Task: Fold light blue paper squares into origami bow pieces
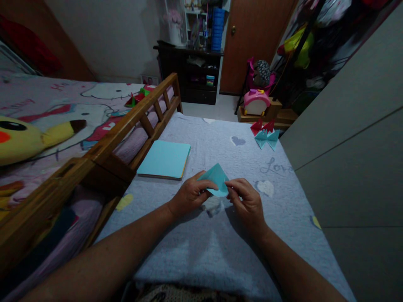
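Observation:
Between my hands is a folded sheet of light blue origami paper [217, 178], held above the bed with one corner pointing away from me. My left hand [192, 193] grips its left side, thumb lying on top and fingers beneath. At the right corner, my right hand [247, 203] pinches the paper between thumb and fingertips. A stack of square paper [165, 159], light blue on top, lies to the left beyond my left hand. Farther off at the right edge sit folded blue paper pieces [267, 137] with red folded paper pieces [256, 126] just behind.
A wooden bed rail [135, 113] runs along the left. Behind it a yellow plush toy [31, 138] lies on another bed. A pale cabinet [355, 126] borders the right side. Beyond the bed stand a dark shelf unit [190, 75] and a pink toy case [255, 102].

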A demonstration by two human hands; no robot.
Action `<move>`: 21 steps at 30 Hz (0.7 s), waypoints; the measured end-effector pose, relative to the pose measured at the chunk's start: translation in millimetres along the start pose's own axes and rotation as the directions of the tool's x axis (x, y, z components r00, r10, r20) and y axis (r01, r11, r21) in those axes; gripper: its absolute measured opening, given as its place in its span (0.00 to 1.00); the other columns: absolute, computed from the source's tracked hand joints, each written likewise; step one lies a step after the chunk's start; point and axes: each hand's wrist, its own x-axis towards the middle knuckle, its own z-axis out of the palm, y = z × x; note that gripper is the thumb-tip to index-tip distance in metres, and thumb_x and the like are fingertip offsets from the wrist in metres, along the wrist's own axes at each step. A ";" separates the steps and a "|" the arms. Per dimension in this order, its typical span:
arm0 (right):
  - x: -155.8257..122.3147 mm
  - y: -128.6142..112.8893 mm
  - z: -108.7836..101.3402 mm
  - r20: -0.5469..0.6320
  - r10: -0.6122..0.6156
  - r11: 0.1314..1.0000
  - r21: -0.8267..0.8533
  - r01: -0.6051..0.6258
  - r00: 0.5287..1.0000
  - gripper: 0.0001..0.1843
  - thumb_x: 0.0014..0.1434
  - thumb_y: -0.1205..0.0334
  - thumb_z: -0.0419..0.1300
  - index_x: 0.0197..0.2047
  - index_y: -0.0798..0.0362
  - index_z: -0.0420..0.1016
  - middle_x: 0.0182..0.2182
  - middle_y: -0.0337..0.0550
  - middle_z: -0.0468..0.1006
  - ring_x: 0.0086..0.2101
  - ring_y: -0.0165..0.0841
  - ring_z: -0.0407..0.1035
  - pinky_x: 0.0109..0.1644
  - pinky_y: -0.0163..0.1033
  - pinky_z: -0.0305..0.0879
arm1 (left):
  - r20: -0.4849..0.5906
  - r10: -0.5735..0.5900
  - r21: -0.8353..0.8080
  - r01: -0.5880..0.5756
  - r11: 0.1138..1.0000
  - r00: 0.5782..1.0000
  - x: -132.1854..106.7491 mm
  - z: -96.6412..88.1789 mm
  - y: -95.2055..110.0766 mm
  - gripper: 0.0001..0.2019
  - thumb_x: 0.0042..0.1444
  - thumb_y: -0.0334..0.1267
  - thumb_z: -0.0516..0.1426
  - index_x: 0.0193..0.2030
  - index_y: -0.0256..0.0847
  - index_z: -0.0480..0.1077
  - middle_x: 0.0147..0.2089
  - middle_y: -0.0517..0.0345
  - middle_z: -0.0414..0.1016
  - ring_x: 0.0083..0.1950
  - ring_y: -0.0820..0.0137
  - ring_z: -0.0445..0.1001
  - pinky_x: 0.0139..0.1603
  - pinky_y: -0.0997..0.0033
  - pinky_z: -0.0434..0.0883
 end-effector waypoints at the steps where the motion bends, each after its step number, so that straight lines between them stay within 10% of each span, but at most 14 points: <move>1: -0.1 -0.1 0.2 0.001 -0.013 1.000 -0.008 0.013 1.000 0.11 0.64 0.69 0.57 0.46 0.49 0.78 0.36 0.42 0.74 0.34 0.30 0.72 0.35 0.36 0.70 | 0.000 0.000 0.002 0.000 1.000 1.000 0.1 0.1 -0.2 0.11 0.58 0.28 0.56 0.42 0.41 0.78 0.39 0.54 0.71 0.38 0.69 0.72 0.40 0.71 0.70; 21: -2.8 2.5 4.1 0.079 -0.211 0.966 -0.137 0.220 0.974 0.20 0.64 0.73 0.55 0.56 0.46 0.75 0.42 0.44 0.71 0.37 0.31 0.72 0.39 0.37 0.73 | -0.070 -0.117 -0.141 0.106 0.984 0.991 3.4 1.5 6.4 0.06 0.55 0.31 0.58 0.39 0.39 0.75 0.36 0.57 0.78 0.37 0.69 0.75 0.41 0.71 0.70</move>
